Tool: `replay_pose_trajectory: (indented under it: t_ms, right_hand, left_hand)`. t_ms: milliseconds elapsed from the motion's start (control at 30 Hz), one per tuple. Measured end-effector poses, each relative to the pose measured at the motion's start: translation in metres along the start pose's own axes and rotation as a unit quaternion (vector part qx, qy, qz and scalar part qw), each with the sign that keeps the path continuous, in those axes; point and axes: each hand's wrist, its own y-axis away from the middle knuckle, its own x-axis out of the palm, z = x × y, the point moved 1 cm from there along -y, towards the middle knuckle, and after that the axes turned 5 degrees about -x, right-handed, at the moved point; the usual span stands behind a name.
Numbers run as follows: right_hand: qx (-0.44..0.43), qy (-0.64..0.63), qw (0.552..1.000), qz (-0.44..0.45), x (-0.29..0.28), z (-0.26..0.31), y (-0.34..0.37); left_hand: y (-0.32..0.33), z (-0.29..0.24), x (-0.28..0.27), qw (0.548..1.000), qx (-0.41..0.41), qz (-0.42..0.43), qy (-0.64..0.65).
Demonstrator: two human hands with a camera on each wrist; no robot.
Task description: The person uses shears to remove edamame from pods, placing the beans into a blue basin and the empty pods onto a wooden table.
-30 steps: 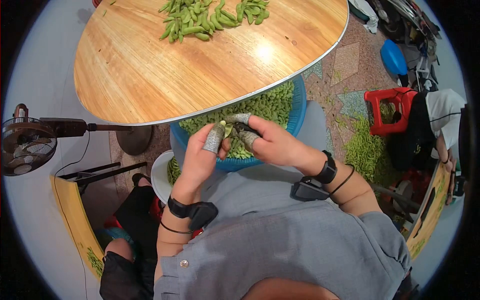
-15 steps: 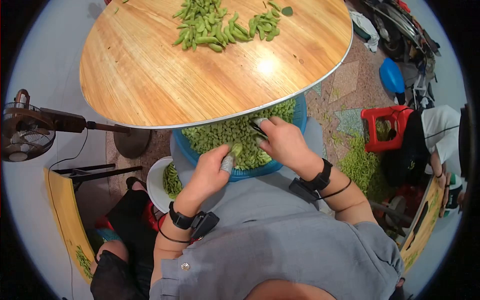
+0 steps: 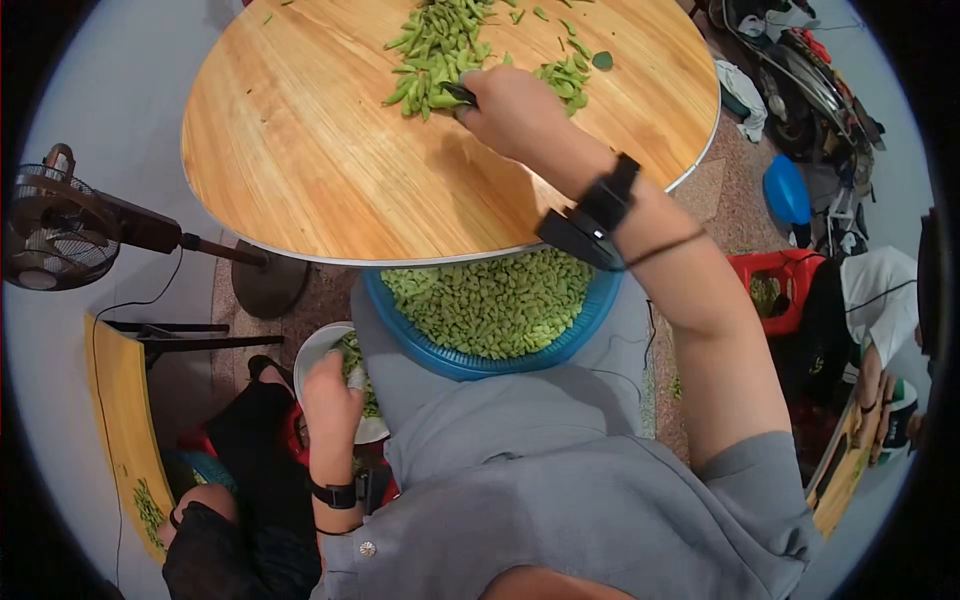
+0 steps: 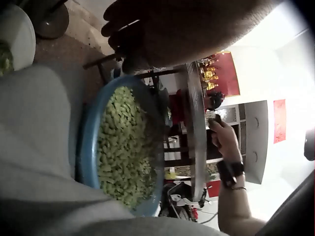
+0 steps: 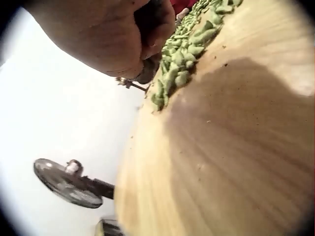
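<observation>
My right hand (image 3: 520, 115) is over the round wooden table (image 3: 300, 130), gripping a small black tool (image 3: 459, 94) at the near edge of a pile of green pods (image 3: 437, 50). The right wrist view has that hand (image 5: 113, 37) low beside the pods (image 5: 182, 61); its fingertips are partly hidden. Over a white bucket (image 3: 308, 352) holding pods hangs my left hand (image 3: 332, 400), a grey wrap on its thumb. Its fingers (image 4: 120, 32) hang loosely apart in the left wrist view. Shelled green beans (image 3: 485, 310) fill a blue basin (image 3: 455, 365) on the lap.
A standing fan (image 3: 65, 225) is at the left. On the right are a red stool (image 3: 790, 310), a blue object (image 3: 787, 190) and a parked vehicle. Other people sit at both sides by yellow tables (image 3: 125, 420). The round table's edge overhangs the basin.
The hands have parted from above the basin. My right hand has moved forward to the pods on the table; my left has moved left and back over the bucket, and the pod it held is gone from view.
</observation>
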Motion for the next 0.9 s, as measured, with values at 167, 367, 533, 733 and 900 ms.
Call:
replay_pose_trajectory:
  t_ms: [167,367,533,733,900]
  right_hand:
    - [0.042,0.084,0.996,-0.01,0.025,0.003,-0.01]
    - [0.024,0.018,0.999,0.021,0.009,0.009,0.019]
    - [0.063,0.026,0.998,-0.006,0.014,0.004,0.01]
    - [0.048,0.021,0.998,0.038,0.005,0.001,0.006]
    - [0.06,-0.024,0.998,0.001,0.003,-0.002,0.018]
  left_hand:
    - [-0.019,-0.051,-0.014,0.968,0.039,0.059,0.239]
    - [-0.046,-0.109,-0.019,0.907,0.125,0.115,0.386]
    - [-0.05,-0.129,-0.013,0.903,0.168,0.138,0.37]
    - [-0.044,-0.123,-0.01,0.909,0.121,0.195,0.349]
    - [-0.042,-0.125,-0.004,0.898,0.121,0.208,0.368]
